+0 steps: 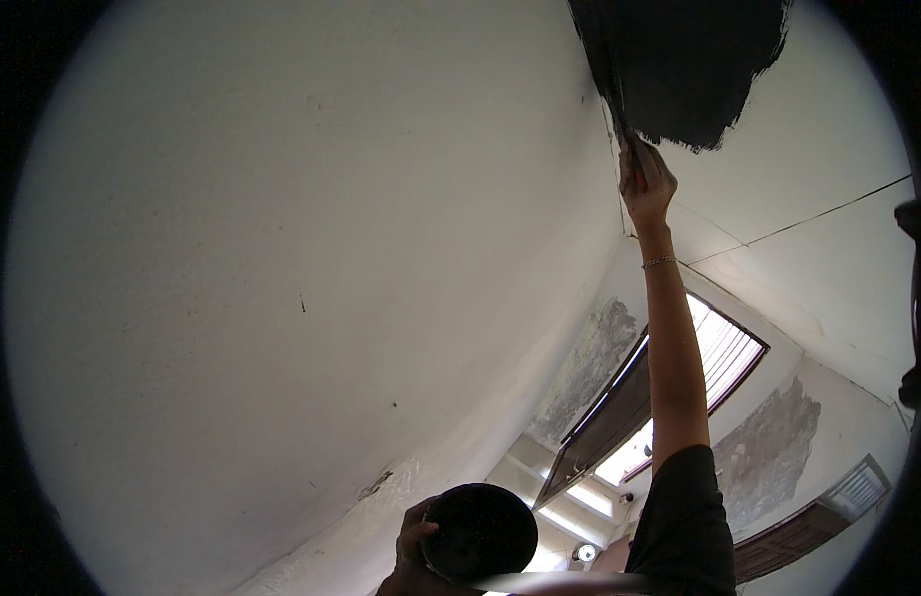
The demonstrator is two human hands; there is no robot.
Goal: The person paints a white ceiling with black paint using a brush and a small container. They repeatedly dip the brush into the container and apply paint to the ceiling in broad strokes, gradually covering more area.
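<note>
My right arm stretches far up, and my right hand is closed round a slim paintbrush. Its dark bristle end blends into a broad patch of black paint, so its outline is hard to make out. A speck of red shows between the fingers. The patch has ragged, streaky edges and meets the seam between the pale wall and ceiling. Low in view, my left hand grips a round dark bowl by its side, with the thumb over the rim. The inside looks black; how full it is I cannot tell.
The pale wall fills the left, with small chips and a crack low down. Behind my right arm are a barred window with an open dark shutter, grey patches on the walls, and a brown door at lower right.
</note>
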